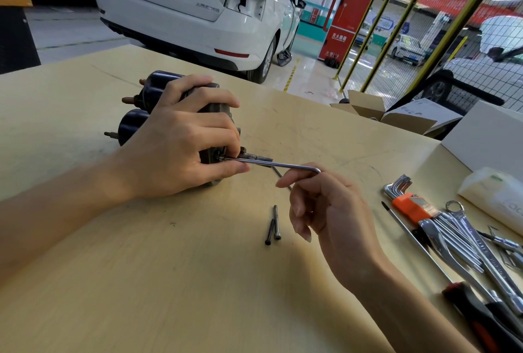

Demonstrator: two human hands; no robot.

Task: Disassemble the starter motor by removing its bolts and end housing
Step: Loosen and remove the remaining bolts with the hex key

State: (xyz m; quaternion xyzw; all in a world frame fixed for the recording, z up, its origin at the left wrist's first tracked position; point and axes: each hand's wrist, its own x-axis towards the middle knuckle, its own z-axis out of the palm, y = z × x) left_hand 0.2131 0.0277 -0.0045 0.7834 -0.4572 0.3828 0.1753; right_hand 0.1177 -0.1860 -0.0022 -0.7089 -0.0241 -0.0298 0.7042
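Starter motor laid on table, under left hand. Hex key stretched between hands, tip at motor's end beside left thumb, bend above right hand. Two loose bolts laid on table just left of right hand. Hex key set, wrenches, screwdriver placed right of right hand. Boxes set beyond, past table's far edge.
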